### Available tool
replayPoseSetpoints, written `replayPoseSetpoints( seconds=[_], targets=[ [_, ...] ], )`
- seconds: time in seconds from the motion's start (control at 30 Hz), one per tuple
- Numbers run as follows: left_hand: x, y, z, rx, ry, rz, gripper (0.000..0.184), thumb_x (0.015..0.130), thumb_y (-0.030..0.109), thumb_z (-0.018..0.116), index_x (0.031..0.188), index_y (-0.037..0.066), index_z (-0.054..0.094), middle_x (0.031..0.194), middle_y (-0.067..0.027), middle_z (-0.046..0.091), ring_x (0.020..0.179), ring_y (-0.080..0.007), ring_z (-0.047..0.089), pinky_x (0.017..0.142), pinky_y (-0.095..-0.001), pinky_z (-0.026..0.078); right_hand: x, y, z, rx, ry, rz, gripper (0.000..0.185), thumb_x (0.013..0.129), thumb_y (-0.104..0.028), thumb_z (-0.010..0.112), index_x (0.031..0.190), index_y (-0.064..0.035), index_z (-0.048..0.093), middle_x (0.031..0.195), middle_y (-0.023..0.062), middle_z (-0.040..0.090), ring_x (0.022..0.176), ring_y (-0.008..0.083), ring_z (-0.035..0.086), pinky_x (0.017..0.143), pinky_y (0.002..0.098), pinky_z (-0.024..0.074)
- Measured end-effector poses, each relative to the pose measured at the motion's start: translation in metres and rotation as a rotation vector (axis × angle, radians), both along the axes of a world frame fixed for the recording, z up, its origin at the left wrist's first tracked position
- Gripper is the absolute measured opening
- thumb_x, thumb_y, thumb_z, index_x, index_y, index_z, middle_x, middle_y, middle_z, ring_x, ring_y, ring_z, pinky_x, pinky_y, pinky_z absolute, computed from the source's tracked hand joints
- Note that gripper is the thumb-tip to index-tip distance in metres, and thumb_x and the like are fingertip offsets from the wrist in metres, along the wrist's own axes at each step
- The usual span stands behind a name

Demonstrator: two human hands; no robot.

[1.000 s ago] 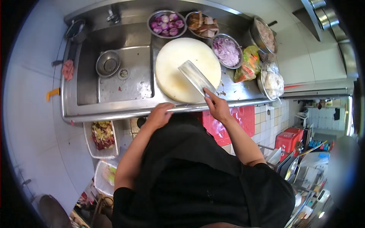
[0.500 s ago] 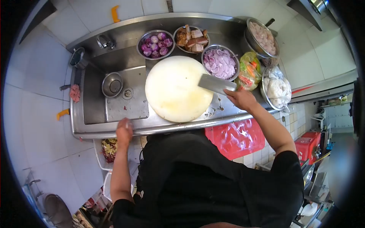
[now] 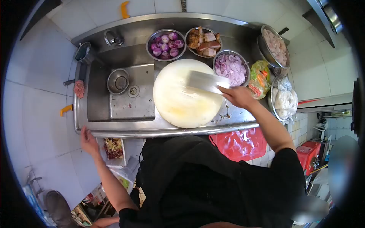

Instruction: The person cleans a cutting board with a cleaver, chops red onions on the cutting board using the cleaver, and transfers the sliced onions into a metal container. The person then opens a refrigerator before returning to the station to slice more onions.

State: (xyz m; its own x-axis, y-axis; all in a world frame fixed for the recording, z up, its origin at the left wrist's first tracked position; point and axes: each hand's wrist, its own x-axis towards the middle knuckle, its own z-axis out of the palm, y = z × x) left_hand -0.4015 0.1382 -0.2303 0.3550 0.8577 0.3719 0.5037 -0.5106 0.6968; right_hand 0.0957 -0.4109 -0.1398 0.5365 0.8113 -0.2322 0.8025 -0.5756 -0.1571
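My right hand (image 3: 237, 95) grips a cleaver (image 3: 205, 81) by its handle. The wide blade is smeared by motion and lies over the upper right of a round white cutting board (image 3: 178, 102); whether it touches the board I cannot tell. Just beyond the blade, a metal bowl of sliced red onion (image 3: 230, 68) stands at the board's edge. My left hand (image 3: 89, 142) hangs at the sink's front left corner, holding nothing, its fingers stretched out. Below it and to the right is a white bin (image 3: 121, 164) with food scraps in it.
Peeled whole onions (image 3: 167, 45) and cooked meat chunks (image 3: 204, 42) fill bowls behind the board. Bagged peppers (image 3: 260, 78), a bowl of pale raw meat (image 3: 274, 47) and a bagged white item (image 3: 285, 99) stand right. A strainer (image 3: 118, 81) sits in the sink basin (image 3: 142, 91). A red lid-like surface (image 3: 243, 144) is below.
My left hand has moved left along the sink's front edge. The cleaver has swung left, further over the board. The whole view has shifted slightly.
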Motion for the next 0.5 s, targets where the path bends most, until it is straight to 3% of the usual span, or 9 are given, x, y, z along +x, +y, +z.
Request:
replayPoseSetpoints(
  seconds=[0.07, 0.17, 0.2, 0.27, 0.33, 0.4, 0.43, 0.47, 0.5],
  targets=[
    [-0.063, 0.047, -0.025, -0.101, -0.018, 0.088, 0.031, 0.104, 0.008, 0.067, 0.132, -0.003, 0.071, 0.125, -0.0169, 0.077, 0.115, -0.0223, 0.073, 0.102, -0.0349, 0.056, -0.005, -0.061, 0.005, -0.137, -0.021, -0.042, 0.047, 0.107, -0.047, 0.058, 0.154, -0.0428, 0.057, 0.094, 0.0152, 0.078, 0.080, 0.0389, 0.075, 0.076, 0.0538, 0.0613],
    [-0.055, 0.090, -0.020, -0.300, 0.006, 0.149, 0.030, 0.103, 0.008, 0.068, 0.129, -0.006, 0.071, 0.119, -0.0173, 0.079, 0.111, -0.0230, 0.074, 0.100, -0.0350, 0.057, -0.020, -0.092, -0.009, -0.239, 0.042, -0.075, 0.049, 0.108, -0.045, 0.058, 0.156, -0.0416, 0.055, 0.089, 0.0142, 0.077, 0.076, 0.0373, 0.075, 0.072, 0.0518, 0.0614],
    [-0.029, 0.104, -0.016, -0.141, 0.126, 0.075, 0.028, 0.102, 0.007, 0.069, 0.127, -0.004, 0.073, 0.116, -0.0154, 0.079, 0.109, -0.0224, 0.075, 0.099, -0.0351, 0.058, -0.023, -0.081, -0.030, -0.216, 0.065, -0.047, 0.049, 0.108, -0.045, 0.057, 0.157, -0.0419, 0.054, 0.088, 0.0148, 0.076, 0.075, 0.0374, 0.074, 0.073, 0.0518, 0.0613],
    [0.035, 0.160, -0.054, -0.196, 0.000, -0.100, 0.024, 0.101, 0.006, 0.070, 0.122, -0.003, 0.074, 0.116, -0.0144, 0.079, 0.108, -0.0219, 0.075, 0.098, -0.0338, 0.057, -0.035, 0.002, -0.047, -0.259, 0.093, -0.018, 0.051, 0.109, -0.048, 0.054, 0.160, -0.0418, 0.050, 0.081, 0.0167, 0.072, 0.074, 0.0382, 0.072, 0.073, 0.0527, 0.0596],
    [0.144, 0.149, -0.033, -0.247, -0.077, -0.352, 0.019, 0.096, 0.006, 0.074, 0.114, -0.001, 0.077, 0.108, -0.0132, 0.080, 0.102, -0.0199, 0.076, 0.094, -0.0323, 0.059, -0.049, 0.113, -0.057, -0.108, 0.131, 0.009, 0.049, 0.111, -0.051, 0.048, 0.159, -0.0399, 0.052, 0.082, 0.0179, 0.071, 0.079, 0.0403, 0.072, 0.074, 0.0544, 0.0569],
    [0.224, 0.138, -0.039, -0.371, 0.184, -0.527, 0.019, 0.088, 0.005, 0.079, 0.106, 0.001, 0.078, 0.099, -0.0129, 0.081, 0.094, -0.0185, 0.077, 0.087, -0.0318, 0.059, -0.067, 0.203, -0.068, 0.075, 0.161, -0.016, 0.048, 0.112, -0.051, 0.047, 0.158, -0.0388, 0.053, 0.088, 0.0189, 0.073, 0.085, 0.0420, 0.072, 0.080, 0.0548, 0.0569],
    [0.246, 0.141, -0.060, -0.341, 0.335, -0.661, 0.021, 0.083, 0.004, 0.079, 0.104, 0.002, 0.079, 0.095, -0.0114, 0.081, 0.088, -0.0178, 0.077, 0.082, -0.0320, 0.060, -0.082, 0.224, -0.068, 0.133, 0.186, -0.050, 0.048, 0.112, -0.050, 0.047, 0.157, -0.0385, 0.054, 0.090, 0.0190, 0.074, 0.086, 0.0423, 0.072, 0.081, 0.0547, 0.0568],
    [0.261, 0.176, -0.133, -0.537, 0.493, -0.853, 0.026, 0.081, 0.003, 0.078, 0.106, 0.003, 0.080, 0.099, -0.0125, 0.081, 0.092, -0.0220, 0.078, 0.085, -0.0346, 0.060, -0.101, 0.227, -0.055, 0.115, 0.204, -0.137, 0.048, 0.111, -0.050, 0.048, 0.157, -0.0387, 0.054, 0.091, 0.0190, 0.074, 0.087, 0.0426, 0.072, 0.081, 0.0546, 0.0570],
    [0.271, 0.176, -0.130, -0.535, 0.502, -0.895, 0.026, 0.081, 0.003, 0.078, 0.106, 0.003, 0.080, 0.099, -0.0125, 0.081, 0.092, -0.0220, 0.078, 0.085, -0.0346, 0.060, -0.117, 0.230, -0.042, 0.095, 0.217, -0.217, 0.048, 0.111, -0.051, 0.048, 0.157, -0.0389, 0.054, 0.092, 0.0190, 0.075, 0.087, 0.0429, 0.072, 0.081, 0.0545, 0.0571]
  ],
)
